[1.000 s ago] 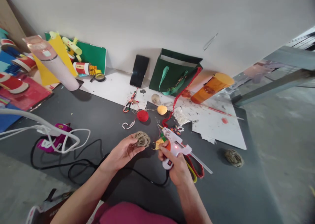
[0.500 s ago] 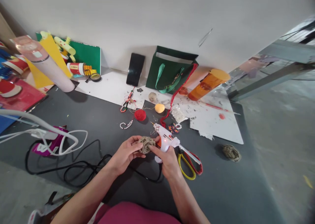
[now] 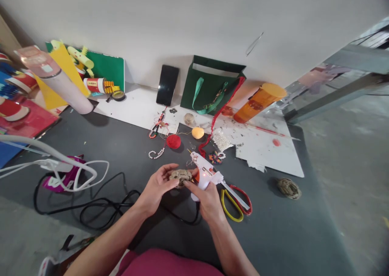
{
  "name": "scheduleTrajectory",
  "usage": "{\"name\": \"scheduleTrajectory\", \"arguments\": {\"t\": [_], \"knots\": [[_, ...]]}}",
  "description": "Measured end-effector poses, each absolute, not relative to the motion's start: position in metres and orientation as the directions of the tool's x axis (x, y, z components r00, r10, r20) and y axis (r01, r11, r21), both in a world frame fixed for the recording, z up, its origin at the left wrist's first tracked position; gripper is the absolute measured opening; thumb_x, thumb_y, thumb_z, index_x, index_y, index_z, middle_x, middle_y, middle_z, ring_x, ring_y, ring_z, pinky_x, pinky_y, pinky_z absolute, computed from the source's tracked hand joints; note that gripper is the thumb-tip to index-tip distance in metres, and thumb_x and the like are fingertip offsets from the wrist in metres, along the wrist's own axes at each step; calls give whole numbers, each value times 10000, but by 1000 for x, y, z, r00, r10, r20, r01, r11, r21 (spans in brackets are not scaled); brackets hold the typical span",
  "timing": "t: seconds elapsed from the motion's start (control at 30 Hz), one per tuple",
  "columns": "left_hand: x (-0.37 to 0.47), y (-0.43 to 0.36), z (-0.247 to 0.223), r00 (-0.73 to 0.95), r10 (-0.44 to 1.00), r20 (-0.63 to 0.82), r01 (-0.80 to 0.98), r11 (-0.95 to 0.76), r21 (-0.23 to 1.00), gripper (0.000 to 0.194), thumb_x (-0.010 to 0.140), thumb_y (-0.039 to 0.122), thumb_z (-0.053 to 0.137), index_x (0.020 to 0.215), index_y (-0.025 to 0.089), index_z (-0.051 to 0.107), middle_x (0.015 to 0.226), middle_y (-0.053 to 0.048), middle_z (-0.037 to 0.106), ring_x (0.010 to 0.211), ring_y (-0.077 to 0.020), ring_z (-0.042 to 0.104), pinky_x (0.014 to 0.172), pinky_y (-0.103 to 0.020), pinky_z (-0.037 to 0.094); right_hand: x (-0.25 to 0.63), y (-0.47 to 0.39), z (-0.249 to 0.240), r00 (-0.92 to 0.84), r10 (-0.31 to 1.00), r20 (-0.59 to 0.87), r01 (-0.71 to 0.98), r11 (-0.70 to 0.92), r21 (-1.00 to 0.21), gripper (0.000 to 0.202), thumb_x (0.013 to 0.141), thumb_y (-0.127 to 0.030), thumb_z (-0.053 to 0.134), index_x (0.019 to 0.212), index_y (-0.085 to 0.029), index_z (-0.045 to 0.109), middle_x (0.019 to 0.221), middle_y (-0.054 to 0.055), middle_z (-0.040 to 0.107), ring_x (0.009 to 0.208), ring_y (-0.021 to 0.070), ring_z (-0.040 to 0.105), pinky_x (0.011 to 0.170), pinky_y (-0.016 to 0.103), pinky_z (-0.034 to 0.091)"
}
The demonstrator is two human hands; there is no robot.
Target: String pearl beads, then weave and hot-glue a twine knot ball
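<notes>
A coiled grey-brown rope piece [image 3: 180,175] is held between both hands above the dark table. My left hand [image 3: 158,187] grips its left side, fingers behind and thumb at the front. On its right side the fingertips of my right hand [image 3: 206,197] press against it. A white glue gun [image 3: 204,171] lies right beside my right hand, partly covered by it, its nozzle pointing up and left. Behind the rope piece sit a red ball of yarn [image 3: 173,141] and a yellow ball [image 3: 197,132]. Another rope coil [image 3: 289,188] rests at the right.
Yellow-and-red-handled scissors [image 3: 232,205] lie right of my right hand. Black cables [image 3: 103,205] and a purple device [image 3: 65,179] are at the left. Along the wall stand a phone [image 3: 167,85], a green paper bag [image 3: 209,85] and an orange cylinder [image 3: 258,102].
The rope piece has tilted in my fingers, so its edge shows more than its spiral face. Both hands stay in nearly the same place, still holding it.
</notes>
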State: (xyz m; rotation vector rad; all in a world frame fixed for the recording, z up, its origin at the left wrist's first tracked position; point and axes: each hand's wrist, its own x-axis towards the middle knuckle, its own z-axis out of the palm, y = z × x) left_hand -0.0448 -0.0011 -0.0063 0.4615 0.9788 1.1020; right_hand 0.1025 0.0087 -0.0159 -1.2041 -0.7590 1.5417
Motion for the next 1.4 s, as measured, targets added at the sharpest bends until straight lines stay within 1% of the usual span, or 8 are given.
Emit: {"name": "scheduleTrajectory", "arguments": {"t": [0.13, 0.43, 0.63, 0.73, 0.87, 1.07, 1.23, 1.4], "knots": [[-45, 0, -5, 122, 895, -430, -550, 422, 721, 437, 673, 310, 788, 1050, 147, 638, 957, -70, 675, 861, -176, 602, 770, -295, 442, 104, 8, -14, -20, 956, -293, -354, -281, -892, 311, 564, -183, 813, 777, -208, 588, 847, -4, 685, 806, 196, 650, 796, 353, 524], [-46, 0, -7, 144, 887, -439, -570, 438, 696, 290, 686, 268, 751, 931, 132, 675, 892, -67, 679, 805, -170, 609, 761, -296, 450, 106, 7, -16, -58, 966, -254, -346, -258, -902, 301, 593, -168, 797, 796, -213, 579, 880, -2, 679, 833, 199, 653, 807, 348, 525], [-46, 0, -3, 131, 881, -454, -533, 449, 718, 220, 655, 259, 768, 795, 118, 675, 740, -34, 655, 664, -115, 564, 663, -237, 424, 105, 5, -11, -100, 961, -259, -340, -277, -898, 262, 624, -178, 778, 793, -222, 583, 873, -5, 675, 811, 192, 648, 786, 335, 531], [-46, 0, -5, 148, 886, -439, -553, 442, 706, 191, 670, 253, 736, 794, 120, 678, 746, -36, 652, 681, -124, 573, 681, -245, 439, 104, 5, -9, -106, 959, -261, -334, -282, -899, 256, 623, -187, 773, 785, -224, 579, 867, -1, 675, 810, 203, 651, 777, 342, 532], [-46, 0, -8, 181, 889, -422, -581, 442, 683, 195, 674, 229, 702, 839, 129, 677, 794, -44, 653, 731, -144, 591, 717, -262, 452, 105, 4, -11, -106, 960, -260, -348, -281, -894, 262, 631, -172, 770, 797, -225, 574, 878, -6, 675, 827, 199, 652, 792, 334, 521], [-46, -1, -6, 156, 889, -430, -514, 445, 733, 136, 661, 206, 707, 756, 136, 640, 723, -15, 599, 648, -110, 529, 623, -221, 400, 107, 4, -18, -169, 961, -221, -343, -267, -901, 235, 668, -158, 757, 811, -218, 581, 886, -6, 663, 823, 178, 638, 781, 310, 516], [-46, -1, -9, 199, 886, -418, -565, 453, 690, 203, 653, 225, 689, 832, 141, 643, 794, -33, 621, 716, -138, 565, 683, -250, 429, 107, 4, -16, -150, 954, -260, -339, -296, -893, 258, 636, -190, 783, 803, -223, 588, 882, -2, 679, 832, 202, 652, 798, 344, 524], [-45, -2, -8, 160, 886, -434, -505, 452, 736, 212, 640, 253, 719, 799, 145, 628, 755, -22, 600, 673, -127, 533, 634, -241, 400, 106, 4, -14, -117, 952, -283, -284, -305, -909, 280, 615, -211, 797, 806, -220, 593, 881, 19, 689, 844, 228, 660, 797, 370, 538]]}}
